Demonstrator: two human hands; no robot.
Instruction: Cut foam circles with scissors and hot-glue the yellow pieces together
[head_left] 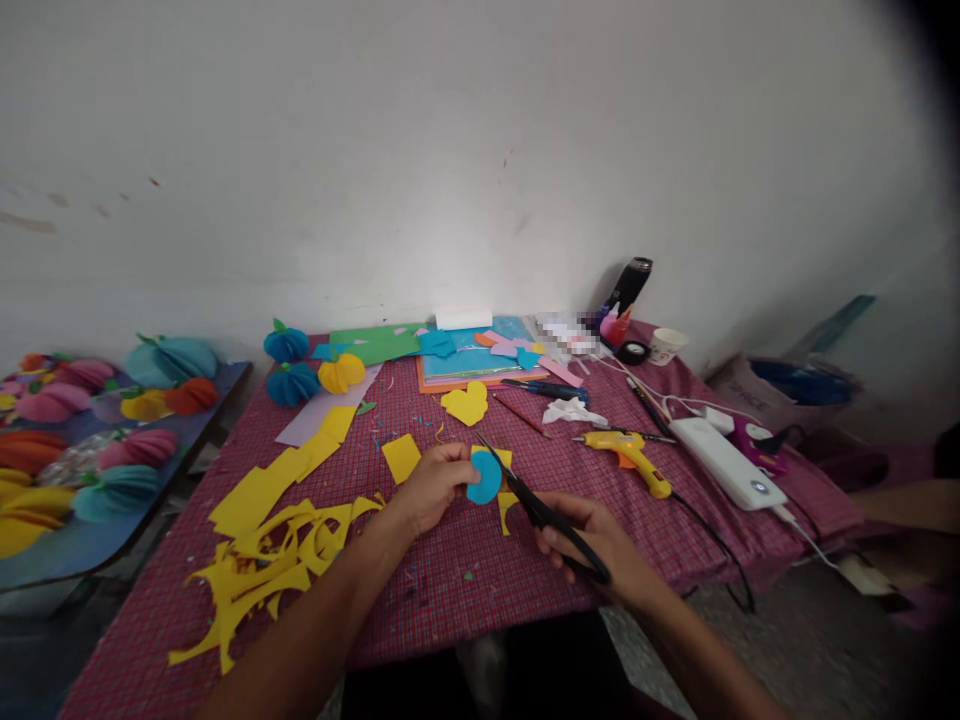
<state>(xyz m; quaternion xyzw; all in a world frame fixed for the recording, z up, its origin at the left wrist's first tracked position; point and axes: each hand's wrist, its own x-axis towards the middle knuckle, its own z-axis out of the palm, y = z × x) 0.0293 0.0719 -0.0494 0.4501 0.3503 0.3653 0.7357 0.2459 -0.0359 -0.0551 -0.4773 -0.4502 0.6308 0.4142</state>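
Observation:
My left hand (433,488) pinches a round blue paper disc (486,479) by its left edge, against a piece of yellow paper (507,508) that shows behind it. In my right hand (600,535) is a pair of black-handled scissors (556,527), its blades pointing up and left along the right side of the disc. Whether the blades are biting into the paper, I cannot tell. Past the scissors' tips lies a stack of scalloped yellow cutouts (465,404). A yellow paper square (401,458) rests just beyond my left hand.
Yellow scraps (262,560) heap at left, near folded-paper pumpkins (342,374). A yellow glue gun (628,455), white power strip (727,462), pencil (521,414) and crumpled tissue (574,411) lie rightward. Coloured sheets (375,345) and a black bottle (628,285) stand at the back.

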